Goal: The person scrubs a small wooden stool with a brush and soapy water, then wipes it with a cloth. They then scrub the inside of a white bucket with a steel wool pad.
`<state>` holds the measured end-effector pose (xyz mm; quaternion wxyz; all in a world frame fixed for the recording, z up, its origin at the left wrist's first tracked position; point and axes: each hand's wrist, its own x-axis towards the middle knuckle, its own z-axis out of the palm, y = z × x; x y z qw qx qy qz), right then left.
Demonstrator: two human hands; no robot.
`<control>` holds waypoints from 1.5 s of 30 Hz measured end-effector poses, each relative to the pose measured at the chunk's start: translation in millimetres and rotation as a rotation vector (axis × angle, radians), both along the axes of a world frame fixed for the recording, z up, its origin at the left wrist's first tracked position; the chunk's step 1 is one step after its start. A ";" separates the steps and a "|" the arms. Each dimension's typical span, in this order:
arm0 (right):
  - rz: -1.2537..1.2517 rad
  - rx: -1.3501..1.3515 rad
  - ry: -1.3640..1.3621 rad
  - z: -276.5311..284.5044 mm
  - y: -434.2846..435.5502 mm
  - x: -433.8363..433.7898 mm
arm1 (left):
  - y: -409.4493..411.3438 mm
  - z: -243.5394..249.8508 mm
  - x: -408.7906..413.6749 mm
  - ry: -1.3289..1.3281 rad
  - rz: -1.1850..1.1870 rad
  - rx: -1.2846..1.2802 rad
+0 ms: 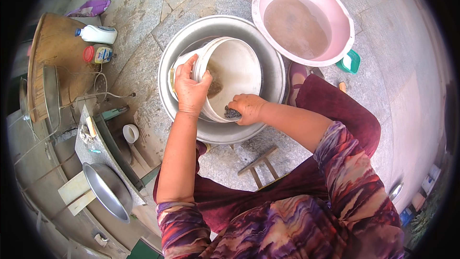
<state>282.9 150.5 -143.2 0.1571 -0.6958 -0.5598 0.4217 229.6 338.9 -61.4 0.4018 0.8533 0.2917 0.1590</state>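
Observation:
A white plastic bucket (240, 64) lies tilted on its side inside a large metal basin (230, 137), its mouth turned up toward me. My left hand (192, 88) grips the bucket's rim on the left, thumb over the edge and fingers along the outer wall. In my right hand (248, 109) is a dark scouring pad (232, 112), pressed against the inner wall near the lower rim. Some brownish water (215, 82) sits inside the bucket. The bucket's base and the basin floor are mostly hidden.
A pink plastic tub (341, 32) of murky water touches the basin at upper right, with a green container (354, 62) of white powder beside it. To the left are a white bottle (99, 34), a red-lidded jar (102, 54), a small white cup (130, 133) and a steel bowl (107, 192).

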 end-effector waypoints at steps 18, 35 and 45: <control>0.186 -0.405 0.003 -44.4 37.5 2.6 | 4.0 -32.3 -87.5 -0.257 0.247 -0.684; -0.653 0.048 0.069 -167.9 215.4 -64.0 | 19.2 -33.8 -87.4 -0.168 0.216 -0.619; 0.257 -0.198 -0.197 -151.9 88.7 -42.2 | 21.4 -31.9 -93.7 -0.084 0.185 -0.456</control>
